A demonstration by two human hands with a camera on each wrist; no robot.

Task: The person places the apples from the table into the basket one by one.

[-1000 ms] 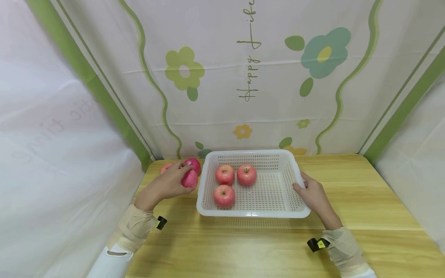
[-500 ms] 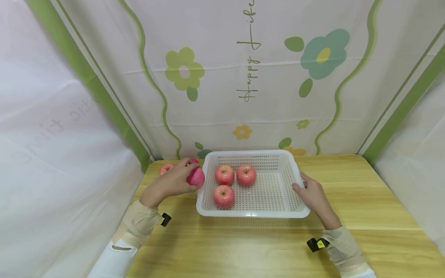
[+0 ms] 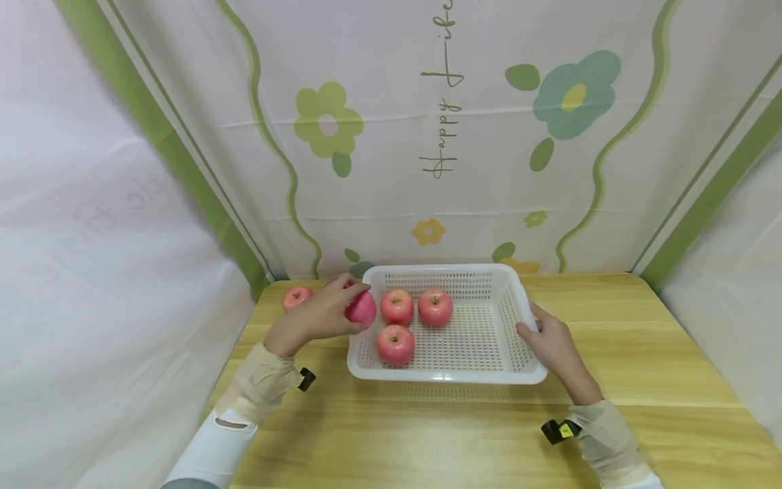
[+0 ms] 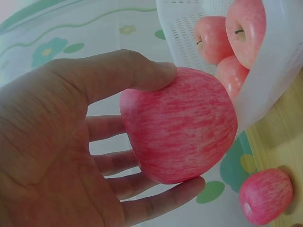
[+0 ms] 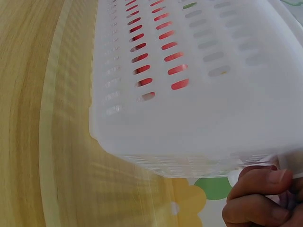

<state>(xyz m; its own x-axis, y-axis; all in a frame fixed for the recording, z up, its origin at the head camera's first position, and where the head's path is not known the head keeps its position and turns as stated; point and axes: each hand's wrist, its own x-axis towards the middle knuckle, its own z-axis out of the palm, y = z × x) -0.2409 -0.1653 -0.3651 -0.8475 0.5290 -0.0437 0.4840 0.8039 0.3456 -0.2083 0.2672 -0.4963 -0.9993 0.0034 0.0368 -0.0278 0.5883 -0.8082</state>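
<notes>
My left hand (image 3: 320, 311) holds a deep pink apple (image 3: 362, 311) at the left rim of a white perforated basket (image 3: 446, 377). Seen from the left wrist, the thumb lies on one side of that apple (image 4: 182, 125) and the fingers curl round the other. Three lighter red apples sit in the basket's left half: one at the back (image 3: 397, 307), another beside it (image 3: 435, 308), and a third in front (image 3: 395, 345). On the right, my right hand (image 3: 550, 343) grips the basket's side rim; the right wrist view shows its curled fingers (image 5: 258, 194) by the basket wall.
One red apple (image 3: 297, 297) lies on the wooden table (image 3: 427, 435) behind my left hand. Another pink apple (image 4: 266, 196) rests on the table near the basket in the left wrist view. A flowered cloth (image 3: 379, 190) hangs along the table's back edge.
My left hand has carried the deep pink apple rightward, from over the table to the basket's left rim. The right hand and the basket stay put.
</notes>
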